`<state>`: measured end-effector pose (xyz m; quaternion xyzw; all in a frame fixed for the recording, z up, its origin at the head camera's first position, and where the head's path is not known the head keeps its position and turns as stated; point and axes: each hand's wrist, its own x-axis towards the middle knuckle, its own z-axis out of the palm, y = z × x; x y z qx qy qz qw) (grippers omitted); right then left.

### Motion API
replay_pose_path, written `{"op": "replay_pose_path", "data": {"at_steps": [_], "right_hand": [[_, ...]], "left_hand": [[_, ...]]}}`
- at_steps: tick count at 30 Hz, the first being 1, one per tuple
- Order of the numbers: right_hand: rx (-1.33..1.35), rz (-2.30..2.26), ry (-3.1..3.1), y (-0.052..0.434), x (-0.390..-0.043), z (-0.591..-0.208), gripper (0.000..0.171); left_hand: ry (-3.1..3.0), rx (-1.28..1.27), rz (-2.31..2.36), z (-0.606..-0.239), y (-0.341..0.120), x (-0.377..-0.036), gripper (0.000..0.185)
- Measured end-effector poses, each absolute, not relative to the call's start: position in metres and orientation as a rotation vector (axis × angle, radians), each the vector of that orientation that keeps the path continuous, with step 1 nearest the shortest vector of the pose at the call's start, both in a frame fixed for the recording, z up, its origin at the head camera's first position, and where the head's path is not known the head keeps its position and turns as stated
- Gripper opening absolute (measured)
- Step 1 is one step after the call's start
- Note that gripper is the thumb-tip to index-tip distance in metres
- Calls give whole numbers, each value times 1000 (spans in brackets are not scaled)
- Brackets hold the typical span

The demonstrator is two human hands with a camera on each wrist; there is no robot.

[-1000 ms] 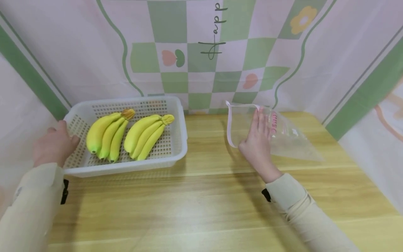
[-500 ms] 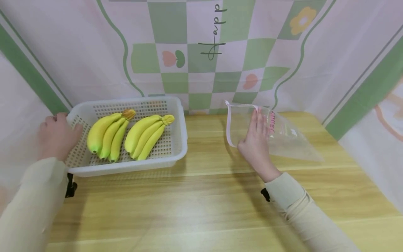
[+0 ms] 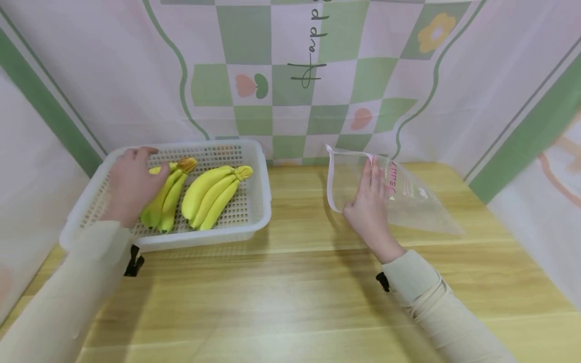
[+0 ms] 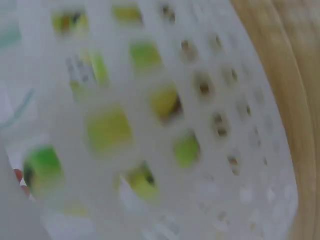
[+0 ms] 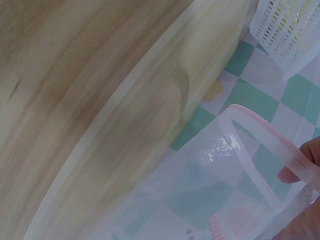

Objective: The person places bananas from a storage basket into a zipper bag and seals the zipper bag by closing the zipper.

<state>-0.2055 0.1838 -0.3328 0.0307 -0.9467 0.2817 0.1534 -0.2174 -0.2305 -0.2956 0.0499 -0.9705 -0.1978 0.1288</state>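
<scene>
My left hand [image 3: 133,184] reaches over the left end of a white slotted basket [image 3: 265,201], fingers spread and loosely bent. It partly covers the left banana bunch [image 3: 170,204]; whether it touches the fruit is hidden. The right banana bunch [image 3: 211,199] lies beside it. In the left wrist view the basket wall [image 4: 200,117] fills most of the frame, with yellow and green showing through its holes. My right hand [image 3: 369,212] pinches the rim of a clear zip bag [image 3: 419,212] with a pink edge. Its mouth gapes toward the basket in the right wrist view [image 5: 200,175].
Basket and bag rest on or over a wooden table [image 3: 272,302]. A green-and-white checked cloth [image 3: 290,80] hangs along the back, close behind the basket. Pale cloth [image 3: 27,176] also closes off the left side.
My left hand has moved right, from the basket's left rim to above the left banana bunch. The right hand and the bag have stayed nearly in place.
</scene>
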Motion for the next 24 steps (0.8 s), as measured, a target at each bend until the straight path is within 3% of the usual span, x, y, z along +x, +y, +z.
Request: {"op": "replay_pose_path", "data": {"at_steps": [5,14,24], "right_hand": [[90,809,-2718,185,-205,-334,100],[98,804,-2723,185,-205,-336,101],[98,826,-2745,186,-206,-337,101]], "left_hand": [[-2903,21,-555,-299,-202,-216,48],[-3099,-45,-628,-309,-173,-218,70],[-3160,19,-624,-320,-170,-224,77]]}}
